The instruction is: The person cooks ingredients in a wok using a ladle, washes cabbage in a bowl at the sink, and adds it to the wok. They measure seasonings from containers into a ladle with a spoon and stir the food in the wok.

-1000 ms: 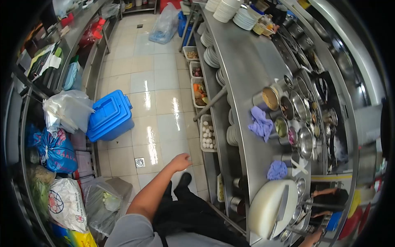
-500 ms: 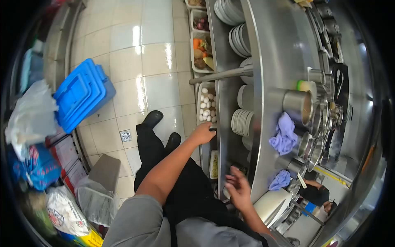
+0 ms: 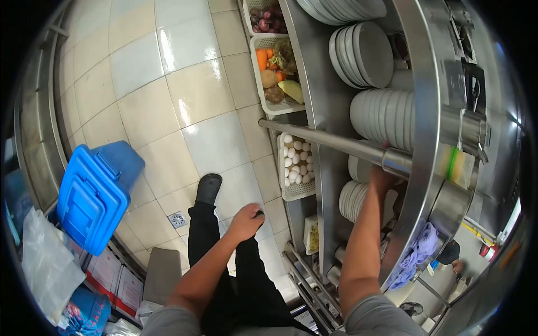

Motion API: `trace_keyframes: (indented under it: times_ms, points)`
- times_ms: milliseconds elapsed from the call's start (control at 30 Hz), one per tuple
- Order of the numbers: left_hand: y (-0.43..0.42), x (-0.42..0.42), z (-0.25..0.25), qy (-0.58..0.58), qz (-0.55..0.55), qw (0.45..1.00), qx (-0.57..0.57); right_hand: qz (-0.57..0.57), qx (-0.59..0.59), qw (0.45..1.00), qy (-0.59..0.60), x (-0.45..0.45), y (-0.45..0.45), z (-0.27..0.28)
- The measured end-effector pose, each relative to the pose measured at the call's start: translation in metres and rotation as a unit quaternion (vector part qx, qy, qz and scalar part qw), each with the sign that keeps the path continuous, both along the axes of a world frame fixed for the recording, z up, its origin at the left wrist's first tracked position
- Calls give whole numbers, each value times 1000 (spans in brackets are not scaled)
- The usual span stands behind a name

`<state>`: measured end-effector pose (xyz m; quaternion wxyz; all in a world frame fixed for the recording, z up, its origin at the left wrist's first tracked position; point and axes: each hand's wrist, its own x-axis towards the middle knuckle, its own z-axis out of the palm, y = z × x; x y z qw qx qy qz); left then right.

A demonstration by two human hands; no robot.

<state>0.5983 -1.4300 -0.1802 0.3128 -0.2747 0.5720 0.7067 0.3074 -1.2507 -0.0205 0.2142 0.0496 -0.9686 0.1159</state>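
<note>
My left hand [image 3: 246, 222] is closed around a small black object [image 3: 259, 213], mostly covered by the fingers, above the floor by my legs. My right hand [image 3: 384, 175] reaches onto the shelf under the steel counter. Its fingers are largely hidden behind the metal post [image 3: 336, 140], so any grip is unclear. Right beside that arm stands a row of white plates [image 3: 352, 200]. Farther along the shelf are a row of grey-white bowls or plates [image 3: 381, 115] and stacked plates [image 3: 364, 55].
Below the shelf sit a basket of eggs [image 3: 297, 190], a vegetable basket [image 3: 276, 106] and a container of yellow-green pieces [image 3: 312, 235]. A lidded blue bin [image 3: 92, 196] stands left on the tiled floor. A purple cloth [image 3: 414, 252] hangs at the counter edge. Another person [image 3: 451, 255] is beyond the counter.
My left hand has drawn back from beside the egg basket, carrying the black object. My right hand has extended forward into the shelf by the plates. The view has shifted.
</note>
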Motion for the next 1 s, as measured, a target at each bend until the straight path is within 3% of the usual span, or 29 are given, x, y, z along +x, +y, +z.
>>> trace_keyframes:
  times_ms: [33,100,167,333,467,533,700,767,900,1000]
  points:
    - [-10,11,-3,-33,6,999,18,16,34,999,14,-20,-4,-5]
    - [-15,57,-41,-55,-40,997,-37,-209,239,944,87,-40,-49,11]
    - [-42,65,-23,-86,-65,992,-65,-260,269,922,102,-48,-47,21]
    - [-71,87,-41,-75,-52,992,-83,-222,187,950,114,-42,-9,40]
    - [-89,62,-26,-26,-59,987,-150,-196,99,968,120,-14,15,38]
    - [-95,56,-22,2,-120,976,-181,-182,48,975,119,5,29,32]
    - [-107,59,-6,-64,-105,984,-129,-177,-43,977,115,49,51,16]
    - [-113,57,-5,-120,-207,963,-128,-174,-70,976,113,61,57,9]
    - [-105,65,-17,-125,-191,962,-149,-172,-101,975,103,87,67,-1]
    - [-85,50,-10,-41,-220,957,-185,-168,-118,974,94,102,72,-7]
